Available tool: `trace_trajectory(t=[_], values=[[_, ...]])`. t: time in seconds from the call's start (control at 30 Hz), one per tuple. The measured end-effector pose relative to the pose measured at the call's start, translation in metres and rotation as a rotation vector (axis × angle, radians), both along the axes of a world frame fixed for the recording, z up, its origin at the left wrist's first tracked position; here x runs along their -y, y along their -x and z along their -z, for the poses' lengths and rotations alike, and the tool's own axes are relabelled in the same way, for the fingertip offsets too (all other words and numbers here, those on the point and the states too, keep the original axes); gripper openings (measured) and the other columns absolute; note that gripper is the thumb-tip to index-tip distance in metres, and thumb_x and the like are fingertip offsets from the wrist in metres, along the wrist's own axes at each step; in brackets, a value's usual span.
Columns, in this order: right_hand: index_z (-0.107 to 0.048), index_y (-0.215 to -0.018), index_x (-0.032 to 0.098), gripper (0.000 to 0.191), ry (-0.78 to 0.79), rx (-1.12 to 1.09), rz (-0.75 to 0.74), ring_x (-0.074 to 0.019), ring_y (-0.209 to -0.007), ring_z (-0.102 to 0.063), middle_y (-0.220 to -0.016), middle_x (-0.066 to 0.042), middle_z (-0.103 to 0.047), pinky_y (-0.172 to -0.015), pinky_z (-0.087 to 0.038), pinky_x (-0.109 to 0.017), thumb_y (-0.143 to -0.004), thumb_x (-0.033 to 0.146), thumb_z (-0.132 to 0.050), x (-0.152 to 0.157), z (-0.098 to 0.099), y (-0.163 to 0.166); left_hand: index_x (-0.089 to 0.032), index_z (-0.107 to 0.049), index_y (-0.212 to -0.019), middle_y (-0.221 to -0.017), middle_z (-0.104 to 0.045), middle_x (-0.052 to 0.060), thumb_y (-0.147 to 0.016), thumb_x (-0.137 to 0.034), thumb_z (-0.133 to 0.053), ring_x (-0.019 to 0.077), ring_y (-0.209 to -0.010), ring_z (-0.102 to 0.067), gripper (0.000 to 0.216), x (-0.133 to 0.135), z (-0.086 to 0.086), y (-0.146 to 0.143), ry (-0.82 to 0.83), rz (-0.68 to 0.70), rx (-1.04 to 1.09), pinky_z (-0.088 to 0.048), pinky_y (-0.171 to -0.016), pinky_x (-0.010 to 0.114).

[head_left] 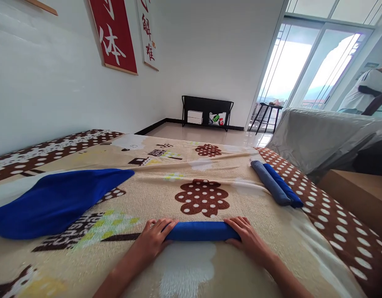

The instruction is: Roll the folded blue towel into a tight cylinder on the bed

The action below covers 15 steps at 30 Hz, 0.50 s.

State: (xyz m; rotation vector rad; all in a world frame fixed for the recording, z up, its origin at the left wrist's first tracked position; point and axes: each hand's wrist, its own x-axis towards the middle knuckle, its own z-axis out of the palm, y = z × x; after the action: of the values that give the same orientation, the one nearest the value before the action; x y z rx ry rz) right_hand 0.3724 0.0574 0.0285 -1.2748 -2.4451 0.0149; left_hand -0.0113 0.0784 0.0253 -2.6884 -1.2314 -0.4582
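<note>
2 hands rest on 1 tightly rolled blue towel (200, 231) that lies crosswise on the patterned blanket (191, 174). The left hand (154, 240) cups the roll's left end and the right hand (247, 236) covers its right end, fingers curled over the top — the hands are well apart, each pressing on the cloth rather than lifting it. By the look of it the roll is at its last turn; a next move would call for even pressure from both ends so the roll stays tight and straight. Ahead and to the right of the right hand lie 2 finished rolls (276, 183), 1 grey-blue and 1 blue, touching side by side. To the left of the left hand, well apart, an unrolled blue cloth (54, 200) lies spread flat.
</note>
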Motion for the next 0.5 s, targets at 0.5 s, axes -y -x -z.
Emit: trace_trajectory(t=[0.5], values=[[-0.064, -0.114, 0.034, 0.044, 0.166, -0.126, 0.078, -0.0161, -0.092, -0.069, -0.104, 0.003, -0.072, -0.081, -0.056, -0.027, -0.078, 0.058, -0.073, 0.062, -0.141, -0.038, -0.032, -0.053, -0.128, -0.114, -0.073, 0.000, -0.090, -0.038, -0.062, 0.0205, -0.096, -0.067, 0.040, 0.069, -0.029, -0.009, 0.193, 0.125, 0.255, -0.041, -0.100, 0.035]])
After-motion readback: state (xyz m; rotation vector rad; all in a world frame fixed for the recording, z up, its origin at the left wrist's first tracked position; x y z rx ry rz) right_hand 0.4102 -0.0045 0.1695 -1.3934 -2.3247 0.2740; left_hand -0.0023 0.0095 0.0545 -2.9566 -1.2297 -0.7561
